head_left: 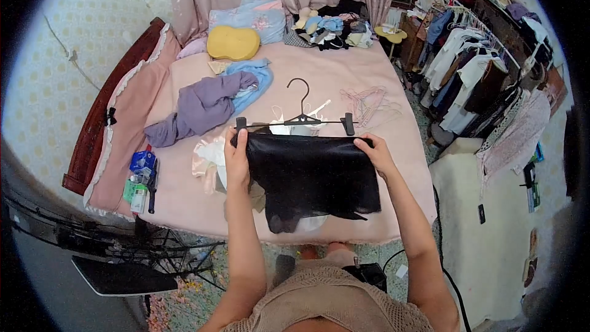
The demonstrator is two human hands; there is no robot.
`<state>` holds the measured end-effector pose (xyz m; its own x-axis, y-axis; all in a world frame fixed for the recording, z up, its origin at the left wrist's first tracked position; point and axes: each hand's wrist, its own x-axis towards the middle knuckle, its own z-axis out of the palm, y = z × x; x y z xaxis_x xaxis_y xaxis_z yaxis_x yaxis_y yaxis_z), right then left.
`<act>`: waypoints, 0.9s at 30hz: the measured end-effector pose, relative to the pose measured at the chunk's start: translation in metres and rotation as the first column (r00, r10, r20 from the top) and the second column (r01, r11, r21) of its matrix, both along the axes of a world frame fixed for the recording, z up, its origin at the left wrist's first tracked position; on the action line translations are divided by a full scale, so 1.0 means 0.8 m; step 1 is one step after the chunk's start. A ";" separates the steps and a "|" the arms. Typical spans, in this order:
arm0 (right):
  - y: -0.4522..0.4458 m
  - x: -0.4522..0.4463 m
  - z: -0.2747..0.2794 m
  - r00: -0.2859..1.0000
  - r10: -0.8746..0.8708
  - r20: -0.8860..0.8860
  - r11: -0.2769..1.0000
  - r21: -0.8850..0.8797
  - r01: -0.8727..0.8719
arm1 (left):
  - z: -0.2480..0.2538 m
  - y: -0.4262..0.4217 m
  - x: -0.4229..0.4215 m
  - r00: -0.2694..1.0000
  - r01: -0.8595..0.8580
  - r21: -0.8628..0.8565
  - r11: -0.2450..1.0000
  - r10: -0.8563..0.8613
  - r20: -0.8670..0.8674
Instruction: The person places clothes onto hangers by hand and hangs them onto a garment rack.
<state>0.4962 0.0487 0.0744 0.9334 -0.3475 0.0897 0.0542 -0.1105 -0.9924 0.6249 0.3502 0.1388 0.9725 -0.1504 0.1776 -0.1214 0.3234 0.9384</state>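
Note:
A black garment point(313, 175) hangs stretched between my two hands above the front of the bed; its lower edge is uneven and partly sheer, and I cannot tell whether it is a skirt or shorts. My left hand point(238, 158) grips its upper left corner, thumb on top, close to one clip of a black clip hanger point(302, 119). Holding the upper right corner is my right hand point(380, 155), below the other clip. The hanger lies along the garment's top edge, hook pointing away from me. Whether the clips bite the cloth is unclear.
On the pink bed point(344, 67) lie pink hangers point(369, 103), a purple garment point(200, 107), a yellow cushion point(233, 43) and a clothes pile point(335, 27). White straps and pale cloth point(209, 157) show beneath the garment. A loaded clothes rack point(464, 55) stands right.

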 end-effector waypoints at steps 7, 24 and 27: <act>0.008 0.005 0.002 0.997 -0.056 -0.048 0.942 0.327 0.068 | -0.030 0.014 0.011 0.989 0.137 -0.045 0.989 -0.140 -0.057; 0.078 -0.002 0.086 0.990 0.137 0.011 0.842 -0.528 -0.111 | -0.023 -0.104 -0.067 0.852 0.382 0.435 0.816 -0.493 0.176; 0.078 -0.008 0.089 0.989 0.147 0.006 0.899 -0.417 -0.131 | -0.033 -0.110 -0.062 0.777 0.617 -0.039 0.786 -0.617 -0.127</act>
<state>0.4896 0.1108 0.1453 0.9628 -0.1389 0.2318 0.1339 -0.5000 -0.8556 0.5750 0.2623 0.1125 0.6848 -0.7264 0.0580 0.2220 0.2838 0.9328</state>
